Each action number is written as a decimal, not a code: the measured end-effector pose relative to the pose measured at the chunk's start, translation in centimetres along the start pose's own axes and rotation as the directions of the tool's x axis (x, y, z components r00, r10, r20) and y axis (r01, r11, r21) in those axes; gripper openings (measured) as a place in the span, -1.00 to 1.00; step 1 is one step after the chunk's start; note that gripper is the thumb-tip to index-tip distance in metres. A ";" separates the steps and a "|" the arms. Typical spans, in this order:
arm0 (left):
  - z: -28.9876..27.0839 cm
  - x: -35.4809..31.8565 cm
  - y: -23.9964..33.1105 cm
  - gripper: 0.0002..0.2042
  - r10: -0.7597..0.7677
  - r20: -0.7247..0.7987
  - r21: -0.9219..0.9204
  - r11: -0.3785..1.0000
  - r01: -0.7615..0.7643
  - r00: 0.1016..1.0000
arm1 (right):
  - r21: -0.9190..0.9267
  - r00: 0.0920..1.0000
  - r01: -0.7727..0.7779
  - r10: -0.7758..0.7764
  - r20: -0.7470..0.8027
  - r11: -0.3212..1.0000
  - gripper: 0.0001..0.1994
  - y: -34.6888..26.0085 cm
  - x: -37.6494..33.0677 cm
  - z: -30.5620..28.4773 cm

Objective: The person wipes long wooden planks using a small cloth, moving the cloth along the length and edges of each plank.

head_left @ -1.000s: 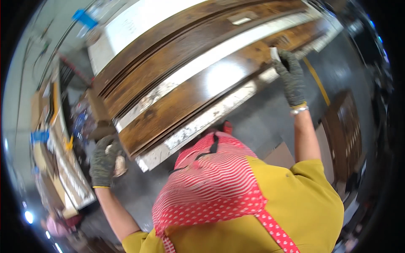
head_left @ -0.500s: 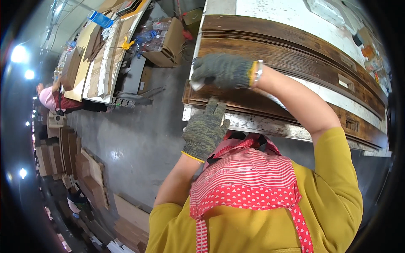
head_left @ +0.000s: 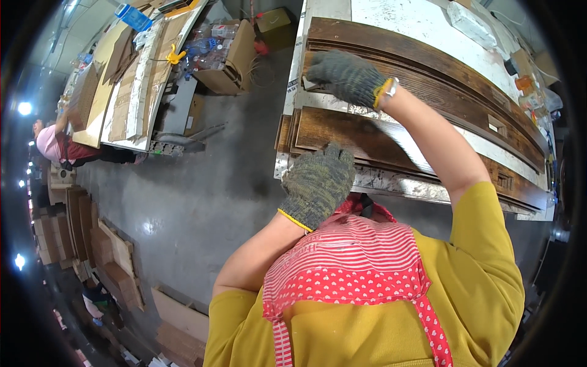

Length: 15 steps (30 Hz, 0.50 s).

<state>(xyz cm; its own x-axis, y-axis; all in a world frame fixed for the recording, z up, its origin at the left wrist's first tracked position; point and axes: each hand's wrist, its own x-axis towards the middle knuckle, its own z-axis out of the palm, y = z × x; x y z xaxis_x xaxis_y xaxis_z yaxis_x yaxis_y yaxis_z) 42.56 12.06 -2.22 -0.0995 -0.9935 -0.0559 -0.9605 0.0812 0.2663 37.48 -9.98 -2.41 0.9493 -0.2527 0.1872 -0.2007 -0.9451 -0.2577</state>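
Observation:
Both hands wear grey-green knit gloves with yellow cuffs. My left hand (head_left: 319,185) lies at the near edge of the closest dark-brown wooden plank (head_left: 342,129), fingers extended, near its left end. My right hand (head_left: 347,78) is farther away, over the left end of the middle wooden planks (head_left: 422,85). Its fingers are curled downward, and whatever they hold is hidden beneath the glove. The planks have a stained grain and lie lengthwise in groups on a white-topped table. Small rectangular cutouts show toward their right ends.
The white table (head_left: 391,15) carries a plastic-wrapped bundle (head_left: 471,24) and several bottles (head_left: 527,92) at far right. To the left are a cardboard box of bottles (head_left: 226,61) and another worktable (head_left: 131,101), where a person (head_left: 55,144) stands. Boards (head_left: 116,244) are stacked on the floor.
My right hand has moved away from the nearest plank to the middle planks; the white piece earlier seen in it is now hidden. My left hand has shifted slightly right. The view has shifted too.

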 end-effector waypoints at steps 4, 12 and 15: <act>0.1 0.1 -0.1 -0.74 0.106 -0.106 0.043 0.994 -0.102 0.989 | 0.224 0.968 -0.216 0.238 -0.078 0.950 -0.78 -1.6 -2.3 1.0; -0.2 0.3 -0.8 -0.78 0.204 -0.084 0.119 0.974 -0.193 0.975 | 0.067 0.924 -0.377 0.380 -0.037 0.924 -0.81 -5.3 -5.3 1.1; 0.2 0.3 -1.3 -0.79 0.255 -0.165 0.052 0.967 -0.250 0.953 | 0.068 0.859 -0.510 0.511 -0.005 0.858 -0.79 -6.1 -6.1 -0.2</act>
<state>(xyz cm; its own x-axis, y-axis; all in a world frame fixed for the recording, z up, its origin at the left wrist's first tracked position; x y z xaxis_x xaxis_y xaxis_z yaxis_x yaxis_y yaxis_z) 43.70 11.71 -2.80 -0.2967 -0.9391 0.1734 -0.9174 0.3308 0.2215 32.88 -2.76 -1.77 0.7120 -0.7014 0.0335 -0.6397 -0.6676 -0.3811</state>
